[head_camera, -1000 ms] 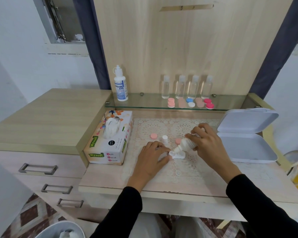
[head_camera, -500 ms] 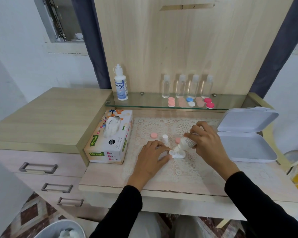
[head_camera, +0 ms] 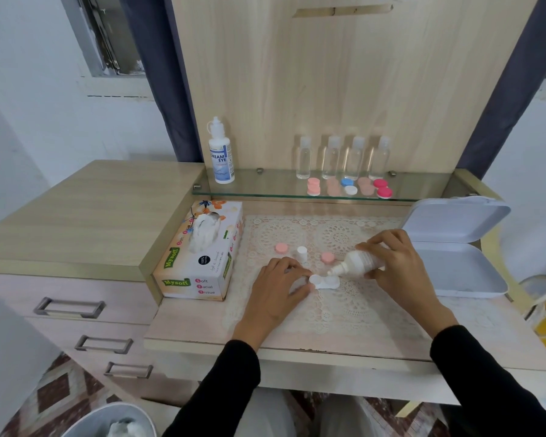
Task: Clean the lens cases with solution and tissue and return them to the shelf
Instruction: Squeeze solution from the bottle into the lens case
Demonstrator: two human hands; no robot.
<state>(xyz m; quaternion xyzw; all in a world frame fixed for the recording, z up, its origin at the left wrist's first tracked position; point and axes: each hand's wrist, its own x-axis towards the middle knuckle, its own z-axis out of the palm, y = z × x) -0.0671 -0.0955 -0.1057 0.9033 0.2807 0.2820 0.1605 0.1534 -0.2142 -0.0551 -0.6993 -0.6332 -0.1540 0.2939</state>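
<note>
One lens case, well inside mat edges

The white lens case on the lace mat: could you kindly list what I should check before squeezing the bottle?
1. White double-well lens case lies flat on lace mat; left hand holds its end: ok.
2. Small white bottle in right hand tilts, nozzle over the case: ok.
3. Two pink round caps off, lying on the mat: ok.
4. Solution in the wells: cannot tell.
5. Cardboard tissue box at left, tissue sticking up: ok.
</note>
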